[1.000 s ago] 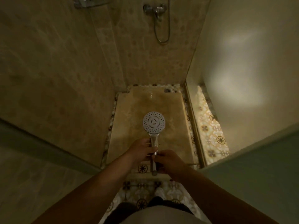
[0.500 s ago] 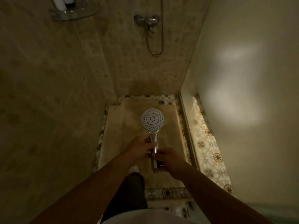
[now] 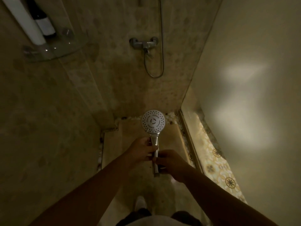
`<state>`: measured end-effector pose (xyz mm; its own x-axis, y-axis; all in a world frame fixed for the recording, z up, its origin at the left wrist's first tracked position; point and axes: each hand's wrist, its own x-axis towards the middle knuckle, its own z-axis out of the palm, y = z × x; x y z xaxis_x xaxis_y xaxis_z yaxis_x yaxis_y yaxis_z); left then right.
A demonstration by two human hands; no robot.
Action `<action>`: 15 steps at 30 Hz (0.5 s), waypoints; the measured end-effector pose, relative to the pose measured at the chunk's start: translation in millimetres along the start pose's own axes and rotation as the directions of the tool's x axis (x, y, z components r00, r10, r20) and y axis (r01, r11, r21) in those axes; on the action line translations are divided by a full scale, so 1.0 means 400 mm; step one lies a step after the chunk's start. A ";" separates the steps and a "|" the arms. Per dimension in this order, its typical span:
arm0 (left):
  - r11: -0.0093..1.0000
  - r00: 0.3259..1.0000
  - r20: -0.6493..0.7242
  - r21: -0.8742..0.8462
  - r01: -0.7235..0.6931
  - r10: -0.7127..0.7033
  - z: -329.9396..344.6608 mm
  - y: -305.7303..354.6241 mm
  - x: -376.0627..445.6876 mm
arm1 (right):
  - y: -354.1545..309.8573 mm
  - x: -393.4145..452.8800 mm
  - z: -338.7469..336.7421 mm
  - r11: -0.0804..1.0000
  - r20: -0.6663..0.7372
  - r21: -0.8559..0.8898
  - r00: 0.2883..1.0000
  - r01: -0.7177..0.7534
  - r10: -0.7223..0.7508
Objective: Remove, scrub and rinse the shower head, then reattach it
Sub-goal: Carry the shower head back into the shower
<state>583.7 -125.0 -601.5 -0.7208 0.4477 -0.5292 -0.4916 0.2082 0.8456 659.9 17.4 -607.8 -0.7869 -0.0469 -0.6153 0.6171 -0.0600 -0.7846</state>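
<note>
Gripping the shower head [image 3: 153, 121] by its handle, left hand [image 3: 141, 149] and right hand [image 3: 169, 162] hold it face-up, mixer tap [image 3: 144, 43] at twelve o'clock.

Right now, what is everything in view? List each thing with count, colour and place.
shower head: one, white face, chrome handle, centre, held upright, face toward the camera
mixer tap: one, chrome, on the back wall
hose: one, metallic, looping down below the tap
corner shelf: one, clear glass, upper left
bottles: two, one white, one dark, on the shelf
shower floor: beige, pebble border
patterned tiles: yellow and dark, right
shoe: one, white, bottom centre
left hand: grips the handle
right hand: holds the handle's lower end
</note>
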 end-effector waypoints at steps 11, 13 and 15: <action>0.996 0.996 0.020 0.037 -0.084 0.083 -0.097 0.217 0.201 | -0.248 0.187 -0.031 0.999 -0.067 -0.011 0.996 0.050 -0.050; 0.994 0.995 0.024 0.051 -0.094 0.093 -0.099 0.250 0.245 | -0.286 0.221 -0.053 0.999 -0.073 0.011 0.996 0.047 -0.046; 0.992 0.994 0.015 0.067 -0.110 0.109 -0.100 0.293 0.299 | -0.333 0.264 -0.088 0.998 -0.058 0.008 0.997 0.060 -0.059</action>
<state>420.5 -81.8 -568.5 -0.7628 0.4805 -0.4326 -0.3756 0.2153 0.9014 494.7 55.3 -570.9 -0.8208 0.0141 -0.5710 0.5688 -0.0709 -0.8194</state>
